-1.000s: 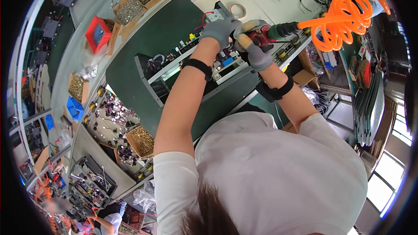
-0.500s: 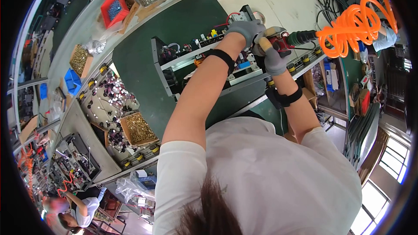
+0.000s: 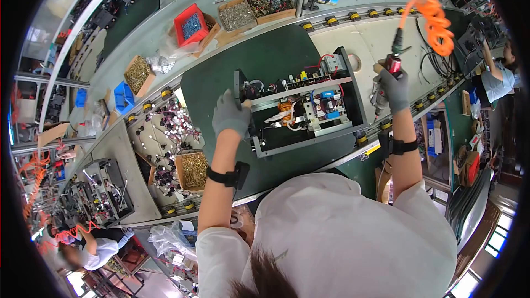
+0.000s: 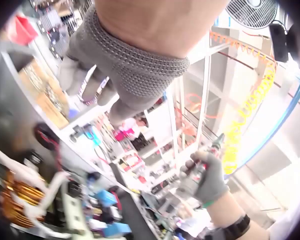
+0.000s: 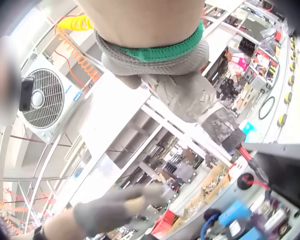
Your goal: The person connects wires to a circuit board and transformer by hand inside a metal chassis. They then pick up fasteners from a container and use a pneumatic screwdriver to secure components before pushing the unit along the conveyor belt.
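An open metal chassis (image 3: pixel 309 138) packed with wires, a copper coil (image 3: pixel 285 111) and blue components (image 3: pixel 331 105) lies on the green mat (image 3: pixel 243 72). My left hand (image 3: pixel 231 116), in a grey glove, is at the chassis's left end, its thumb right by the corner. In the left wrist view its fingers (image 4: pixel 92 90) are loosely spread with nothing in them. My gloved right hand (image 3: pixel 395 88) grips an air screwdriver (image 3: pixel 393 63) just past the chassis's right end. Wrapping covers the tool's body (image 5: pixel 190 97), and its bit (image 5: pixel 252 162) points down beside the chassis.
An orange coiled hose (image 3: pixel 433 16) runs up from the screwdriver. Beyond the mat stand a red bin (image 3: pixel 190 25) and boxes of small parts (image 3: pixel 269 3). A tape roll (image 3: pixel 353 63) lies behind the chassis; another box of brass-coloured parts (image 3: pixel 193 171) is at left.
My left hand has gone from the chassis's right part to its left end. The right hand has drawn the screwdriver away to the right, and the whole chassis shows now.
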The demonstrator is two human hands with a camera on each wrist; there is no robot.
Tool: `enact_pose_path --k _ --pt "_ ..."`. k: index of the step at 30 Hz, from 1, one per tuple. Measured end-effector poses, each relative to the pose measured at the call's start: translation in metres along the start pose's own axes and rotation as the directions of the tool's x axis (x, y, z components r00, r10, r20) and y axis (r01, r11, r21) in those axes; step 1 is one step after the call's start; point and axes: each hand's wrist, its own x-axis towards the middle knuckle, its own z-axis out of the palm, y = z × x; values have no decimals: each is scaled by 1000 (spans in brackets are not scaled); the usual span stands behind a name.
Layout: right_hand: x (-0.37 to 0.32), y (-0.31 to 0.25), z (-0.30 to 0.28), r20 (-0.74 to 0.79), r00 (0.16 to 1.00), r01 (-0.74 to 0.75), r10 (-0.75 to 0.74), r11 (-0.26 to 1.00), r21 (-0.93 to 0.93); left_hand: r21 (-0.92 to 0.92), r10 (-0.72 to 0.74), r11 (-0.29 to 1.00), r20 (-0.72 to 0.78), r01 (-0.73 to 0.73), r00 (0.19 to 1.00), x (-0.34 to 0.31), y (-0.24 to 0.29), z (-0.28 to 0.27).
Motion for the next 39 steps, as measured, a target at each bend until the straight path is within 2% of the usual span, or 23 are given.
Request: enact_pose_path --k 2,4,5,7,8,9,10,13,15,17,19,20,21,25,26,29,30,31,33,34,37,38,39 --pt "21 27 1 51 996 -64 69 993 -94 45 -74 996 79 71 994 5 -33 18" --pt "31 44 7 146 969 -175 197 973 -147 -219 -62 958 471 185 880 13 -49 37" --pt "34 49 11 196 950 -227 244 968 -104 -227 -59 956 471 185 880 17 -52 46" --pt "43 50 26 241 930 -218 277 944 -246 -206 -81 961 429 185 900 28 -46 46" --pt "52 55 30 275 933 -126 231 927 -353 -210 -87 959 424 192 901 35 -45 46" --pt "60 62 36 317 929 -28 189 892 -450 -160 -159 949 494 270 854 39 -35 34" --pt "65 71 43 326 926 -58 191 925 -376 -105 -231 933 559 344 797 41 -30 28" --pt "70 76 43 375 921 -14 102 973 -229 -108 -211 948 496 301 842 48 -42 46" --pt "61 64 45 401 911 21 95 961 -276 -131 -182 953 477 274 860 46 -43 46" --pt "46 48 52 332 940 -25 81 985 -169 -151 -149 958 462 243 874 37 -39 35" --pt "28 37 49 327 944 -28 54 996 -85 -203 -70 970 285 131 956 19 -29 8" --pt "19 35 44 307 950 93 -63 992 -85 -223 -33 972 176 72 984 13 -35 7" --pt "7 32 37 284 943 207 -174 974 -91 -221 -28 973 188 70 982 1 -36 -3" --pt "-68 20 37 107 941 313 -319 947 73 -422 -39 906 -146 -26 988 -44 -59 -20" --pt "-81 29 34 149 943 288 -298 954 84 -517 -37 849 -263 -108 964 -51 -74 -11" --pt "-123 37 26 291 943 120 -163 979 162 -652 -135 749 -325 -119 936 -67 -117 27" --pt "-130 51 21 384 900 154 -206 975 160 -686 -211 728 -217 5 953 -73 -148 56" --pt "-141 51 26 397 886 163 -238 963 214 -686 -212 728 -214 8 954 -82 -162 64" --pt "-153 42 18 520 837 235 -170 970 -62 -316 -312 899 25 304 950 -96 -178 71" --pt "-160 45 16 517 840 228 -164 972 -63 -612 -187 786 -105 85 977 -102 -180 79" --pt "-171 52 11 467 866 236 -181 970 -62 -661 -165 750 -141 32 976 -109 -161 64" --pt "-174 52 9 403 911 107 -87 994 -27 -658 -168 745 -29 108 985 -110 -155 55" --pt "-177 53 5 340 940 -21 13 1000 18 -659 -166 745 -35 102 986 -110 -155 55"
